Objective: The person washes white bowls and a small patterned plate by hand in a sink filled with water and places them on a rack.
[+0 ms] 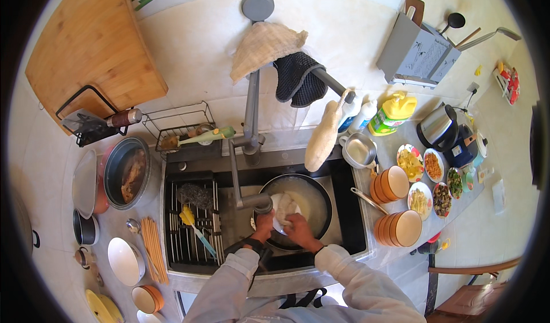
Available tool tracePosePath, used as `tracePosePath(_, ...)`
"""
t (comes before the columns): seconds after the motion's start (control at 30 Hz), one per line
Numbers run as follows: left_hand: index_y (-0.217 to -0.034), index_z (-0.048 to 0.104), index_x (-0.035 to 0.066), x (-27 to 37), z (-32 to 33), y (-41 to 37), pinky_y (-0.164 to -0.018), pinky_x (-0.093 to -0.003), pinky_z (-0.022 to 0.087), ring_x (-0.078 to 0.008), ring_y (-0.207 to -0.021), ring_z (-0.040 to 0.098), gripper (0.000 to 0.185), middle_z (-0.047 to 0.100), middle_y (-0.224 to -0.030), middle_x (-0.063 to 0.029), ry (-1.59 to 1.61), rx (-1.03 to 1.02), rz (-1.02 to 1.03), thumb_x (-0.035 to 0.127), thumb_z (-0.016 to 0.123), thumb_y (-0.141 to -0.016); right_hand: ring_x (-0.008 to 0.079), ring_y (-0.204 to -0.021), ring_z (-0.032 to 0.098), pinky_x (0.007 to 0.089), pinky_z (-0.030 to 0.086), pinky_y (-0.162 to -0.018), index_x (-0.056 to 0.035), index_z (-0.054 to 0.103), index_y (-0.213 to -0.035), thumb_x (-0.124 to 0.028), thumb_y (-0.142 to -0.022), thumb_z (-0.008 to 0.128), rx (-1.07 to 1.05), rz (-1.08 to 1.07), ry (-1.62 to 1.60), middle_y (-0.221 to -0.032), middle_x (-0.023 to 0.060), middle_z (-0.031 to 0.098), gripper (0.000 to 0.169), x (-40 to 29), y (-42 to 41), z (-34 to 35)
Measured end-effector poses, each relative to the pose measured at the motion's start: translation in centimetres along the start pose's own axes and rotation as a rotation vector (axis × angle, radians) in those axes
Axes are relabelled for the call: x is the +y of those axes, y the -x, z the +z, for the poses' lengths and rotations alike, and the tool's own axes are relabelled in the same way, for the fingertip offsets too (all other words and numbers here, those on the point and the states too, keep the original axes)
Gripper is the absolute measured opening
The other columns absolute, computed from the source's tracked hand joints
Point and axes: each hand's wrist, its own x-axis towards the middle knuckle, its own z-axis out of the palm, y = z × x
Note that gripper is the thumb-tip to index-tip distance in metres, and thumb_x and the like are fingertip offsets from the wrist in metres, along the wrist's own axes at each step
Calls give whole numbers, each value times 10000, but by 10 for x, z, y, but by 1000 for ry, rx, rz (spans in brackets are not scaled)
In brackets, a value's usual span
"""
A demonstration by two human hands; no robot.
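Both hands work in the sink point(338, 181), above a wide pan point(330, 213) of cloudy water. My left hand point(263, 227) grips the left edge of a small white plate point(277, 227). Bunched under the fingers of my right hand point(300, 232) is a pale, wet dishcloth point(285, 206), pressed against the plate's face. The cloth and fingers cover much of the plate. The grey faucet point(253, 201) reaches down just beyond my left hand, its spout end close to the plate.
Left in the sink, a rack point(175, 237) holds a steel-wool scourer point(194, 195) and a yellow-headed brush point(189, 215). Stacked orange bowls point(397, 228) and plates of chopped food point(419, 200) stand right. A loofah point(322, 138) hangs above. Chopsticks point(154, 250) and a pot point(112, 172) lie left.
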Motion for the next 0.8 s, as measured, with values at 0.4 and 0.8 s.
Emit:
tracePosePath(0.4,-860,622,96,28,30,42,-633,-451,447,-368,-736,583,205,608,-804,-167,-845,6,565,285,583,-790,289,-638,616,410,473,-540,8,573,-895,-414,-762,586,178,312,662,-743,158,622,444,56,-23,-47)
tracePosePath(0.8,-821,577,63,17,38,92,-663,-420,465,-342,-808,585,122,596,-763,-148,-1174,-413,811,81,569,-701,308,-1013,551,460,464,-866,-22,412,-1222,-76,-784,530,-99,961,-1292,-1166,155,512,457,72,25,-26)
